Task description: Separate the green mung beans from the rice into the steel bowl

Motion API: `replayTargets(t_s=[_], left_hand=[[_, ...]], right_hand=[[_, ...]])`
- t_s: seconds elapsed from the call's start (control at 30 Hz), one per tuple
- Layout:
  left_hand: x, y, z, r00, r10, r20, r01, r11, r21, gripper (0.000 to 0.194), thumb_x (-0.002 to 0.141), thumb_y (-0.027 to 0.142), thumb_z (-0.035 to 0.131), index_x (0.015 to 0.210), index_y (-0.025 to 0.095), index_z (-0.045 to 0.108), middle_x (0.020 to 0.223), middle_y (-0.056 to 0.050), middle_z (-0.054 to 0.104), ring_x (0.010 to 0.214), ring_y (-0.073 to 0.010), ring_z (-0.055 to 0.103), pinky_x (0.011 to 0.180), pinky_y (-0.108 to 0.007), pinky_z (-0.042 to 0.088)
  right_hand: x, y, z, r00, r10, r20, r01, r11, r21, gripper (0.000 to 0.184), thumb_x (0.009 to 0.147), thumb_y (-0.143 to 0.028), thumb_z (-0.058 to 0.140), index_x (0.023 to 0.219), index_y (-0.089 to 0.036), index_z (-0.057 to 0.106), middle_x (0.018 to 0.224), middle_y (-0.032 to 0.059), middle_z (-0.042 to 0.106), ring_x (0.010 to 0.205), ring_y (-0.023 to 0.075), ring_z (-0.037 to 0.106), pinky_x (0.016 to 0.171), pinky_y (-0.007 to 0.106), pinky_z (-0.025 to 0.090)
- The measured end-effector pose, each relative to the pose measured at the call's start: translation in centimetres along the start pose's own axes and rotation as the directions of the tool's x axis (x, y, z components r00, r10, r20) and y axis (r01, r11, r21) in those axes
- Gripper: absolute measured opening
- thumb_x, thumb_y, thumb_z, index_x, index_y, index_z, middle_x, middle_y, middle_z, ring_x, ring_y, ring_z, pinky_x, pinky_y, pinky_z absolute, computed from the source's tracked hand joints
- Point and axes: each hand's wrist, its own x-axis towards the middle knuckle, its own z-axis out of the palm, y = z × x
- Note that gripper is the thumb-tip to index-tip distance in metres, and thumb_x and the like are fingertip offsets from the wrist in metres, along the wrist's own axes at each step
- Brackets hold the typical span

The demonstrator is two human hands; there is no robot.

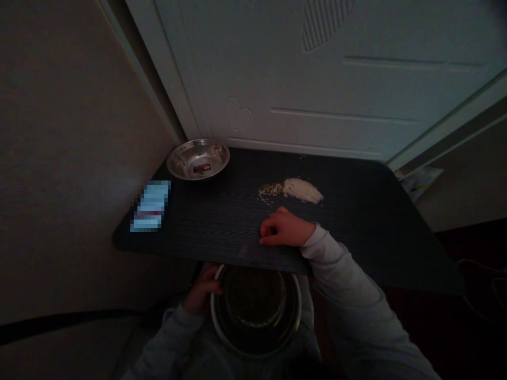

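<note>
My left hand (203, 292) grips the left rim of a round bowl (216, 319) on my lap, under the table's front edge. Dark contents fill much of the bowl, with a few pale grains along their near side; the dimness hides what they are. Above the table near its front edge is my right hand (285, 228), fingers curled into a loop; whether small grains are in them cannot be made out. Just beyond it lies a heap of white rice grains (303, 190), with small greenish grains (271, 189) mixed in at its left end.
A shiny metal basin (180, 162) with a label inside stands at the back left of the dark table (222, 221). A blurred-out phone-like bright rectangle (151, 206) lies at the left edge. Behind the table rises a white door panel (317, 95); a wall is at left.
</note>
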Motion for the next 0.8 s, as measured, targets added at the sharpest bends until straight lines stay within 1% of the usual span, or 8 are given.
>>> replayTargets(t_s=[0.17,0.27,0.4,0.5,0.6,0.8], left_hand=[[-0.3,0.3,0.3,1.000,0.007,0.017,-0.008,1.000,0.014,0.038,0.039,0.001,0.042,0.067,0.015,0.064,0.053,0.001,0.062,0.049,-0.0136,0.053,0.048,-0.025,0.038],[-0.4,0.4,0.4,1.000,0.012,0.025,-0.012,1.000,0.023,0.037,0.039,0.001,0.043,0.065,0.016,0.064,0.050,0.002,0.062,0.048,-0.0135,0.053,0.047,-0.025,0.038],[-0.2,0.4,0.4,0.999,0.009,0.043,-0.010,1.000,0.018,0.037,0.037,0.001,0.043,0.064,0.016,0.064,0.046,0.003,0.060,0.045,-0.0141,0.052,0.045,-0.025,0.037],[-0.1,0.3,0.2,1.000,0.000,0.029,0.000,1.000,0.006,0.037,0.037,0.002,0.043,0.064,0.017,0.064,0.048,0.003,0.060,0.044,-0.0129,0.051,0.047,-0.026,0.038],[-0.1,0.2,0.1,1.000,-0.004,0.018,0.004,1.000,-0.001,0.038,0.038,0.001,0.043,0.065,0.017,0.064,0.050,0.003,0.061,0.047,-0.0129,0.052,0.050,-0.026,0.037],[-0.3,0.4,0.0,0.998,-0.033,0.062,0.033,0.999,-0.004,0.039,0.038,0.004,0.043,0.068,0.017,0.065,0.053,0.001,0.061,0.056,-0.0176,0.054,0.051,-0.027,0.036]], right_hand=[[0.1,-0.3,0.2,1.000,-0.024,0.013,0.024,1.000,0.000,0.023,0.069,-0.040,0.051,0.069,-0.018,0.057,0.062,-0.0035,0.059,0.062,0.0091,0.051,0.073,0.029,0.020],[0.0,-0.5,0.3,0.999,-0.032,0.014,0.032,0.999,-0.001,0.022,0.069,-0.039,0.051,0.069,-0.017,0.056,0.063,-0.0035,0.059,0.062,0.0088,0.051,0.073,0.029,0.020],[0.0,-0.7,0.2,0.999,-0.038,0.026,0.038,0.999,0.030,0.022,0.070,-0.038,0.050,0.070,-0.017,0.055,0.063,-0.0039,0.058,0.060,0.0079,0.051,0.074,0.029,0.020],[-0.1,-0.9,0.2,0.998,-0.054,0.039,0.051,0.997,0.062,0.021,0.070,-0.037,0.049,0.070,-0.016,0.054,0.064,-0.0042,0.058,0.058,0.0068,0.050,0.074,0.029,0.020],[-0.1,-1.1,0.2,0.996,-0.071,0.056,0.065,0.993,0.094,0.020,0.070,-0.036,0.049,0.069,-0.016,0.054,0.063,-0.0045,0.057,0.057,0.0063,0.048,0.075,0.030,0.020],[-0.2,-1.1,0.2,0.994,-0.079,0.070,0.068,0.987,0.148,0.019,0.071,-0.035,0.049,0.070,-0.017,0.054,0.062,-0.0042,0.057,0.058,0.0067,0.048,0.078,0.031,0.022]])
